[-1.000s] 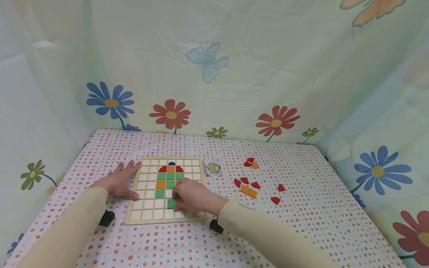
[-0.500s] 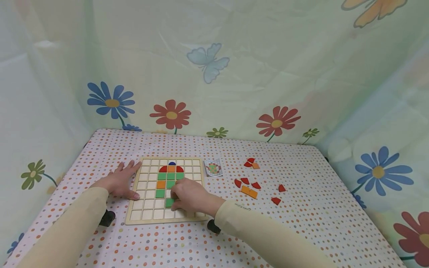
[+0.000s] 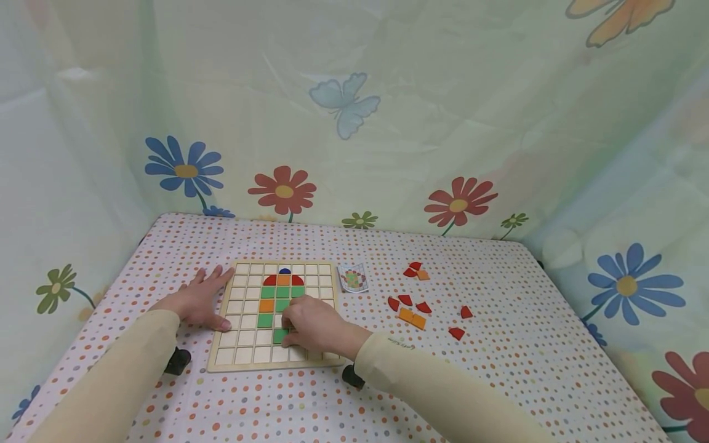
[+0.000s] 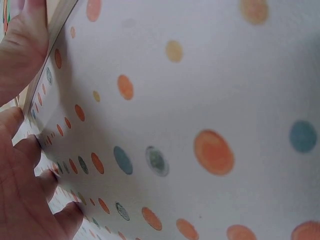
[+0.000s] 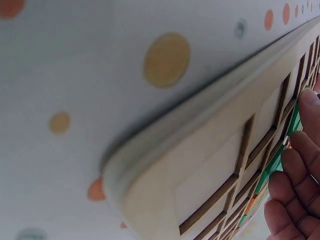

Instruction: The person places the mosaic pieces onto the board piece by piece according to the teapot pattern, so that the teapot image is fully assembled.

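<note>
A wooden grid board (image 3: 227, 355) holds green, orange, red and blue tiles in a figure down its middle. My right hand (image 3: 317, 321) is over the board's lower middle, thumb and index finger pinching the edge of a green square tile (image 3: 279, 336), which lies in a lower row. Part of the figure is hidden under this hand. In the right wrist view, the thumb (image 5: 309, 100) rests at a green tile while the other fingers curl above the grid. My left hand (image 3: 197, 303) is spread at the board's left side, its thumb (image 4: 25, 42) on the frame.
A small pattern card (image 3: 352, 278) lies beside the board's upper right corner. Farther right are several loose red quarter-round tiles (image 3: 423, 307), a pair of orange squares (image 3: 412, 318) and another orange square (image 3: 423, 275). A dotted cloth (image 3: 249, 406) covers the table; patterned curtains hang behind it.
The right hand has shifted slightly left with the green square, which now lines up in a lower grid cell. Since half a second ago it has hardly moved. The left hand stays put.
</note>
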A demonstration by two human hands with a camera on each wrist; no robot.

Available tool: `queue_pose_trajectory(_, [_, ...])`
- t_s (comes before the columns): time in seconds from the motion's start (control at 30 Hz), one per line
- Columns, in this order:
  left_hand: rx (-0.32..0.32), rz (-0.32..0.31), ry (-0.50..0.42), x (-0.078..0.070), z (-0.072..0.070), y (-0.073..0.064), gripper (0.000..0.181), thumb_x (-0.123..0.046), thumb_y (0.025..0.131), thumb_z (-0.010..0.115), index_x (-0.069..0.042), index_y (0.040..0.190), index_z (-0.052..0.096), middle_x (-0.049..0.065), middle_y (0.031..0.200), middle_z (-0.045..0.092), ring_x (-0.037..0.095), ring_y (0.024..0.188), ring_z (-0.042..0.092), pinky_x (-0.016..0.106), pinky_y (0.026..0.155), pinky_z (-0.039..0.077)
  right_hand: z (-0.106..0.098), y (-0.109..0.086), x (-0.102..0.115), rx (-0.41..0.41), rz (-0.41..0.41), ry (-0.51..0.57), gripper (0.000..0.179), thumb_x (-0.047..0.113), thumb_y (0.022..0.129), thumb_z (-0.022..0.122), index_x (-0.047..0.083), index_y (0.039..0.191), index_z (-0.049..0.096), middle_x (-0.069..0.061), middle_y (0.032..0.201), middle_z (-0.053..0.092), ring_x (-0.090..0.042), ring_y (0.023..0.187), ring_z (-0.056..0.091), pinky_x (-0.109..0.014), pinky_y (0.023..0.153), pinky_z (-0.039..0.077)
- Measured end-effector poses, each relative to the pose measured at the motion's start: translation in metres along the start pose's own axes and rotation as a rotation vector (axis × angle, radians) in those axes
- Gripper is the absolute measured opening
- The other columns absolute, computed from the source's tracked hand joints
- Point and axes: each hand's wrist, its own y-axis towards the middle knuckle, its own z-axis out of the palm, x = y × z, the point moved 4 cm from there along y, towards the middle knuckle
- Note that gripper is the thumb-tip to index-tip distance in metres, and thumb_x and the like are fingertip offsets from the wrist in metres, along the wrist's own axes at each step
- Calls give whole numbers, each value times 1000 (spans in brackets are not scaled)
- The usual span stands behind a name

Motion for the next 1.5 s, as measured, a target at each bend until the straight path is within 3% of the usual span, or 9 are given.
queue_pose_trajectory(0.23, [-3, -3, 4, 1, 0, 0, 124, -32, 73, 92, 2, 162, 12, 33, 167, 1, 61, 151, -7, 78, 118, 5, -2, -2, -1, 0, 12, 24, 23, 38, 88, 81, 17, 94, 77, 9, 88, 67, -4, 83, 53, -14, 67, 46])
queue_pose_trajectory(0.47, [-7, -4, 10, 1, 0, 1, 123, -32, 73, 92, 2, 162, 13, 33, 166, 2, 61, 150, -6, 78, 118, 5, -9, -11, -17, -5, 44, 150, 18, 29, 91, 79, 13, 100, 76, 5, 95, 68, -8, 90, 57, -18, 74, 51])
queue_pose_trajectory(0.6, [-7, -7, 9, 1, 0, 1, 123, -32, 73, 92, 2, 162, 13, 33, 167, 2, 61, 151, -6, 78, 118, 5, -13, -20, -34, -40, 49, 212, 16, 23, 90, 79, 10, 100, 77, 1, 96, 70, -11, 90, 59, -21, 76, 53])
queue_pose_trajectory(0.93, [-9, -10, 4, 3, 0, 3, 124, -32, 72, 92, 1, 162, 13, 32, 167, 2, 61, 151, -6, 77, 118, 5, -21, -55, -90, -105, 184, 335, 18, 15, 90, 80, 6, 104, 74, -3, 102, 72, -18, 99, 67, -36, 89, 58])
queue_pose_trajectory(1.23, [-6, -5, 1, 3, 0, 3, 124, -31, 73, 92, 1, 162, 13, 33, 167, 2, 61, 150, -6, 77, 119, 5, -27, -93, -146, -136, 316, 362, 20, 11, 92, 76, 4, 110, 74, -7, 108, 72, -24, 104, 68, -42, 91, 59])
queue_pose_trajectory(1.5, [-15, -13, 5, 4, 2, 4, 123, -31, 73, 92, 2, 162, 13, 33, 167, 2, 61, 150, -6, 77, 118, 5, -30, -123, -179, -163, 368, 307, 22, 10, 92, 76, 1, 112, 73, -9, 107, 73, -26, 101, 67, -45, 91, 59])
